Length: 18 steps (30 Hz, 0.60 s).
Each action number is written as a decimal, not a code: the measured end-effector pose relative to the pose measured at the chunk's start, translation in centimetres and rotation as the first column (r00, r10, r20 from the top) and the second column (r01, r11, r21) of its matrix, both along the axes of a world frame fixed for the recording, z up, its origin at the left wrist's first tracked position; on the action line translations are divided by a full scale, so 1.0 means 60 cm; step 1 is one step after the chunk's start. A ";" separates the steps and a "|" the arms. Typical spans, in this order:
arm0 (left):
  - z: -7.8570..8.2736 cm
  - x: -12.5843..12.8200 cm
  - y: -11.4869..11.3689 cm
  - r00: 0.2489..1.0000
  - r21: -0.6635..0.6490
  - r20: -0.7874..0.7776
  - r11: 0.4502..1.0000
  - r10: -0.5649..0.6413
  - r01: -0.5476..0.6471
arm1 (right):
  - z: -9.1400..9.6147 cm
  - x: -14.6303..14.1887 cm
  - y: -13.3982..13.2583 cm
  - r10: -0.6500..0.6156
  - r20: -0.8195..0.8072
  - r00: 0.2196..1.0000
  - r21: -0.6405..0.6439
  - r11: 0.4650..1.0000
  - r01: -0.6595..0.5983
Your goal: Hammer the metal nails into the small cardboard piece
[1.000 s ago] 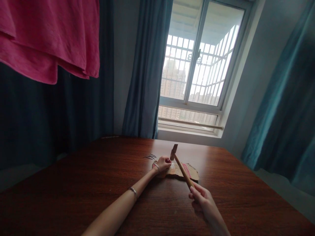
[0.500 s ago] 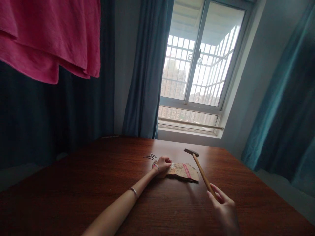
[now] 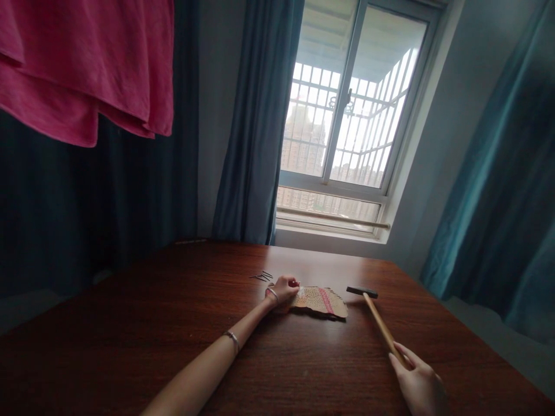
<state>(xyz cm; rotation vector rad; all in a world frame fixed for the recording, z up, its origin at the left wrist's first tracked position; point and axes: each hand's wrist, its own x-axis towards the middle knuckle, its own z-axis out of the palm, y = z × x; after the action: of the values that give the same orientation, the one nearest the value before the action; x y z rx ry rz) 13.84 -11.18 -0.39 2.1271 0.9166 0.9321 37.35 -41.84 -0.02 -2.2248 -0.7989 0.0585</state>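
Gripping the hammer (image 3: pixel 383 323), the right hand (image 3: pixel 420 378) is closed. The left hand (image 3: pixel 285 289) curls over cardboard (image 3: pixel 314 299), its grasp unclear. Loose nails (image 3: pixel 262 278) lie undriven.

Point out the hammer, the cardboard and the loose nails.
Hammer (image 3: pixel 381 323): head-camera view, on the handle.
Cardboard (image 3: pixel 318 301): head-camera view, on its top face.
Loose nails (image 3: pixel 262 279): head-camera view, on one shaft.

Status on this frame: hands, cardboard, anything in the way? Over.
Right hand grips hammer, right of cardboard. Left hand at cardboard's left end, fingers curled, grip unclear. That hand hides part of cardboard; nails lie to its left.
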 end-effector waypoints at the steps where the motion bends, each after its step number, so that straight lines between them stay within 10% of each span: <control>1: -0.001 0.000 0.001 1.000 0.002 0.001 1.000 -0.003 0.003 | 0.000 0.000 0.000 0.006 -0.004 1.000 0.000 1.000 -0.006; 18: -0.006 0.002 0.005 1.000 0.001 -0.024 1.000 0.006 -0.006 | 0.000 -0.007 0.004 0.045 -0.001 0.999 -0.058 0.997 -0.045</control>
<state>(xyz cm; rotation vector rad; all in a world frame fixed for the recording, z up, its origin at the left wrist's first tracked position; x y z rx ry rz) 13.95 -10.88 -0.72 2.1419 0.9353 0.9115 36.91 -41.57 -0.01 -2.2617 -0.8571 0.1045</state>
